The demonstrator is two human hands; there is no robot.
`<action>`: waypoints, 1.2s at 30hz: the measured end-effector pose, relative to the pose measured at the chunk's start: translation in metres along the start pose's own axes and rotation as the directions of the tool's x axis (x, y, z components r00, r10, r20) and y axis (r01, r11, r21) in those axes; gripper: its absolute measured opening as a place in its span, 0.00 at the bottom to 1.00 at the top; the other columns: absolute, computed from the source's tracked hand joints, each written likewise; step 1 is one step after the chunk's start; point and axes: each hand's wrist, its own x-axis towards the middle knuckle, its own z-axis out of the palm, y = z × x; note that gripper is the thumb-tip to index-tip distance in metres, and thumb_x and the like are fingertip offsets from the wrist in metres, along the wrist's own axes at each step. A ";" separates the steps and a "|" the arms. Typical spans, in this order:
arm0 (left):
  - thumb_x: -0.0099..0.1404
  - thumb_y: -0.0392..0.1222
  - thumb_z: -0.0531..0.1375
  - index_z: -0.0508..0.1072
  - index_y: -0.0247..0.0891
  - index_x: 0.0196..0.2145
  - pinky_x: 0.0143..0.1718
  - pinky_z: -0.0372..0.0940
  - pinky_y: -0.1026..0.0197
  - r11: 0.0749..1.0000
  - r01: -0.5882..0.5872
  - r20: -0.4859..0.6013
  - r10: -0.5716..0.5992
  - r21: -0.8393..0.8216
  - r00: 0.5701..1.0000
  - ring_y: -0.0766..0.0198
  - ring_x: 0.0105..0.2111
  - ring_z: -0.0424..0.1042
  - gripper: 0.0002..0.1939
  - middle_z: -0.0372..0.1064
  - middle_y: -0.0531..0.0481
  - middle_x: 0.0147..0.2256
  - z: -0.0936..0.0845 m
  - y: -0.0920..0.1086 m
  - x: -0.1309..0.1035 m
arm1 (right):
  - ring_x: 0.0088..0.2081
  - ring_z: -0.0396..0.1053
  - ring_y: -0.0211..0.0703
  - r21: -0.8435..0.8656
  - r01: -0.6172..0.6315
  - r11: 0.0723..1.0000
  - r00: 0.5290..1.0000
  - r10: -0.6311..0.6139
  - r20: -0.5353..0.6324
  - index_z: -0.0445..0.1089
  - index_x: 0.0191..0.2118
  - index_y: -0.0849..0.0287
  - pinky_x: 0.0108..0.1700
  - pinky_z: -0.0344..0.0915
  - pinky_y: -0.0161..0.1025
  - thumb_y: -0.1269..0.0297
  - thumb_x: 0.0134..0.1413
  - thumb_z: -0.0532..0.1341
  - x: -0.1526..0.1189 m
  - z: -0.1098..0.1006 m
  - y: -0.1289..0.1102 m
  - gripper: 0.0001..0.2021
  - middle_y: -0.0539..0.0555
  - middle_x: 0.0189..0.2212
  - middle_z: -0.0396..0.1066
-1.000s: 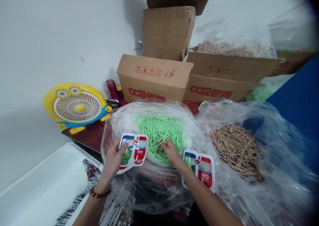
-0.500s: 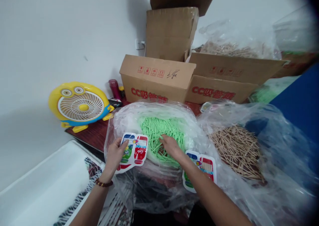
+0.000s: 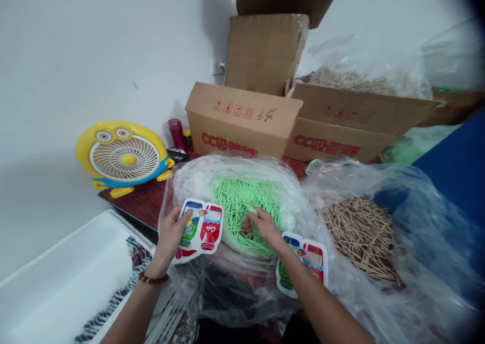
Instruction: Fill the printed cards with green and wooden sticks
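Closest to me, a card (image 3: 318,250) printed with a blue-green and a red jar lies on the plastic, partly behind my right forearm. My left hand (image 3: 171,233) pinches a matching packet (image 3: 212,225), thumb on top, just left of the green sticks (image 3: 237,195); its red jar reads "Cola", the green one begins "Sp", the rest unclear, and a red-marked edge shows beneath. My right hand (image 3: 263,228) is at those sticks, fingers curled, but I can't make out whether they grasp any. The sticks lie in a clear bag (image 3: 189,177), with brown sticks (image 3: 364,238) to the right. Beyond stand a yellow fan (image 3: 129,159) and two boxes (image 3: 242,127) lettered "CC吸管" in red, plus a last character; the left flap bears red handling symbols and a handwritten "绿".
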 end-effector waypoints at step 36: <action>0.52 0.49 0.66 0.68 0.36 0.22 0.23 0.58 0.67 0.982 0.149 0.465 -0.185 0.112 0.866 0.67 0.20 0.64 0.15 0.66 0.55 0.19 0.039 -0.022 -0.091 | 0.34 0.70 0.44 0.473 0.169 0.865 0.980 -0.095 -0.176 0.64 0.37 0.55 0.36 0.66 0.41 0.53 0.51 0.60 -0.036 0.001 -0.010 0.13 0.50 0.28 0.69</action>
